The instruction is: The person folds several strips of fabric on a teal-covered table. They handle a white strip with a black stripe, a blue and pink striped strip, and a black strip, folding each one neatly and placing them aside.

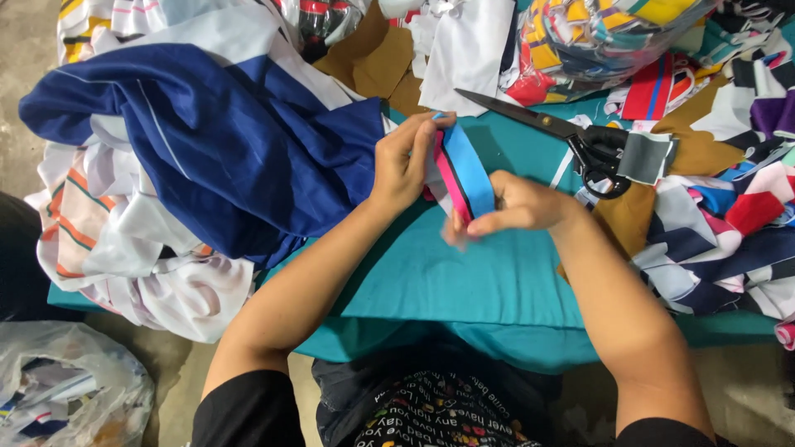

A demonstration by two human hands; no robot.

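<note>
So the whole bench is draped in a teal cloth (464, 281) that hangs over the near edge toward the person's lap, which gives a flat soft patch in the middle to work on while everything else gets shoved to the edges. Biggest lump is the navy blue garment (224, 132) heaped on the left over a pile of white and striped fabric (124, 240), close enough that the left forearm lies right along it. On the right there's a spread of cut scraps (720, 223) in red, white, navy and purple (looks like offcuts, all jumbled). A clear bag of folded striped pieces (596, 37) sits at the far edge. The black-handled scissors (571, 136) lie just beyond the hands, blades pointing left, within easy reach.

The thing being worked is a narrow strip of fabric, blue and pink with a black line (460, 174), held up just above the teal cloth between both hands. The left hand (406, 161) is closed on its upper end, thumb over fingers, wrist bent inward. The right hand (517, 207) pinches the lower end, fingers curled tight, elbow out to the side
</note>
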